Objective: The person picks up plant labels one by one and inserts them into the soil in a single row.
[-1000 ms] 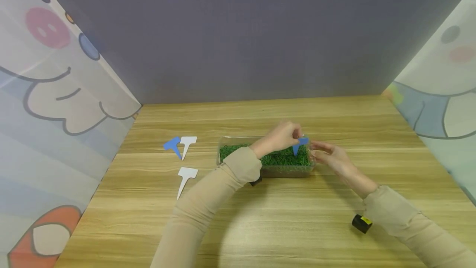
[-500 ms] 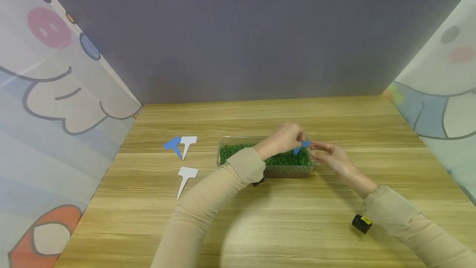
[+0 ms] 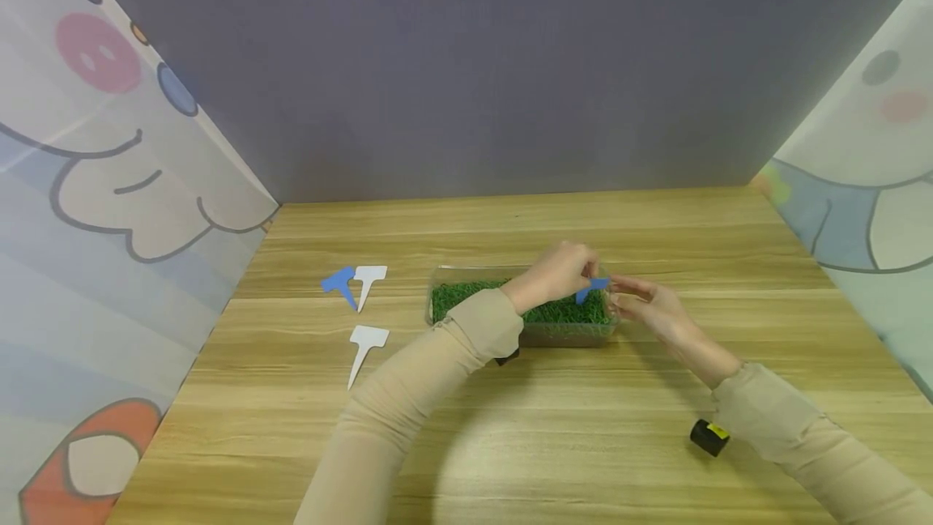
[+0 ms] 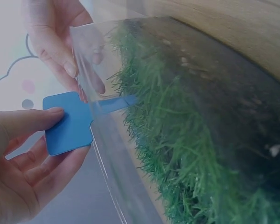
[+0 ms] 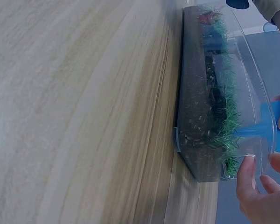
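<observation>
My left hand point(image 3: 557, 272) pinches the wide head of a blue T-shaped plant label point(image 4: 67, 123) between thumb and fingers. The label's narrow stem runs down inside the clear plastic box point(image 3: 564, 339), its tip among the green grass point(image 4: 177, 121). In the right wrist view, dark soil point(image 5: 198, 93) shows through the box wall below the grass. At the box's right end, my right hand point(image 3: 659, 316) grips the clear wall near the rim, its fingertips point(image 5: 246, 179) on the plastic. The left forearm covers part of the box's front in the head view.
On the wooden table point(image 3: 583, 444), left of the box, lie a blue label point(image 3: 339, 283), a white label point(image 3: 370, 275) beside it, and another white label point(image 3: 368, 339) closer to me. A grey panel point(image 3: 496, 71) stands behind, with cartoon-printed sheets at both sides.
My left hand has moved slightly down and right with the blue plant label, which now sits lower in the grass. The right hand has kept its place on the box.
</observation>
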The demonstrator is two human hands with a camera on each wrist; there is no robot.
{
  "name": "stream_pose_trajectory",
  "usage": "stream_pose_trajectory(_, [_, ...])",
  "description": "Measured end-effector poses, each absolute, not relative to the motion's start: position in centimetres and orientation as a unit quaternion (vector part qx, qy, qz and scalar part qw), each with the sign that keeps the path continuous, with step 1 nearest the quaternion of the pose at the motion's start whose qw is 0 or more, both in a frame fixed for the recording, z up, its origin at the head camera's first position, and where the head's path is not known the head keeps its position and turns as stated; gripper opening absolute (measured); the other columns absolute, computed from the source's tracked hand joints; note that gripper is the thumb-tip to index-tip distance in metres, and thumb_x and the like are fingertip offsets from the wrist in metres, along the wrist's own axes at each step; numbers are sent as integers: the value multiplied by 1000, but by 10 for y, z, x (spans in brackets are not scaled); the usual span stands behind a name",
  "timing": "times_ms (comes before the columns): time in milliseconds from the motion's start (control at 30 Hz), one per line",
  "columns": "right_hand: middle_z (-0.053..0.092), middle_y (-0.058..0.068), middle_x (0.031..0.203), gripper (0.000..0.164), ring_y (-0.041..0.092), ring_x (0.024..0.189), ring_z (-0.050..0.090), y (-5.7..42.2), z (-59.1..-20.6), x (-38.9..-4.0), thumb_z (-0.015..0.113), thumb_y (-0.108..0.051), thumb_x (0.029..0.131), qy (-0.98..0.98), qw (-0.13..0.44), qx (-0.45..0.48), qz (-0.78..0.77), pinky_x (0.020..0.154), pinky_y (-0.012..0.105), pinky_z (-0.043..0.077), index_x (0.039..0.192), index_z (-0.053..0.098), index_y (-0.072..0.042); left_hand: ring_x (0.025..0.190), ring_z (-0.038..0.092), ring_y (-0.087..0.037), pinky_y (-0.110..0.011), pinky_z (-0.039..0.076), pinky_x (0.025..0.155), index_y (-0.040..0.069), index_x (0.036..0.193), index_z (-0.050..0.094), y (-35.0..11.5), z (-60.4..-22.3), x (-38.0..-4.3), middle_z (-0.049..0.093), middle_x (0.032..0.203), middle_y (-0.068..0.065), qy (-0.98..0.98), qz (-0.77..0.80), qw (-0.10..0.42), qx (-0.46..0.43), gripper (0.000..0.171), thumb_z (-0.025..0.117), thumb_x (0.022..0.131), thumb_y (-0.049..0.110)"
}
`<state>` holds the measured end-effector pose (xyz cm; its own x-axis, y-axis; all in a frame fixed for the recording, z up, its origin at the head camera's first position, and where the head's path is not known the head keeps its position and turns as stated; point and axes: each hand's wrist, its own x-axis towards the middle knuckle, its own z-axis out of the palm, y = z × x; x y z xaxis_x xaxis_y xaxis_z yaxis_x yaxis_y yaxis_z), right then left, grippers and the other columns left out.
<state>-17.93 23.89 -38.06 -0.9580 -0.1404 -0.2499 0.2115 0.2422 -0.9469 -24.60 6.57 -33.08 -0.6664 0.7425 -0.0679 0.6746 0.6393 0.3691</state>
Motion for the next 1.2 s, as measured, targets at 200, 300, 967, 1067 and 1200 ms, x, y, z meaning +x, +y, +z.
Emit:
stream_pose_trajectory(200, [31,27,133,52,0,90,56,238,-378,-178,49,-15,91,773,148,17,-616,84,22,46,135,27,5,77,54,-6,-16,43,74,12,91,65,66,-335,-245,62,90,3,899,165,114,390,10,57,86,9])
stream_pose_trajectory(300, [31,28,133,52,0,88,57,238,-379,-178,48,-15,91,772,148,12,-619,83,22,46,135,27,5,77,55,-6,-14,42,66,12,91,65,66,-336,-244,62,91,2,898,165,112,392,11,56,86,9])
stream_pose_trajectory(967, [32,28,133,53,0,87,57,237,-378,-177,49,-16,91,774,146,26,-615,84,23,46,135,28,5,81,57,-6,-13,43,64,14,102,62,65,-333,-245,62,97,2,902,145,136,382,18,59,85,19])
stream_pose_trajectory(1067, [31,28,133,53,-1,86,57,237,-378,-177,48,-15,92,770,148,24,-620,84,22,46,135,26,6,83,57,-6,-13,44,63,14,106,61,64,-331,-245,62,100,2,902,140,142,384,23,60,84,22])
stream_pose_trajectory(1200, [30,29,133,53,0,86,58,237,-378,-177,47,-15,92,768,149,16,-623,83,22,46,135,25,7,87,58,-6,-14,45,65,15,109,60,61,-328,-245,62,104,3,902,138,156,379,27,61,84,24])
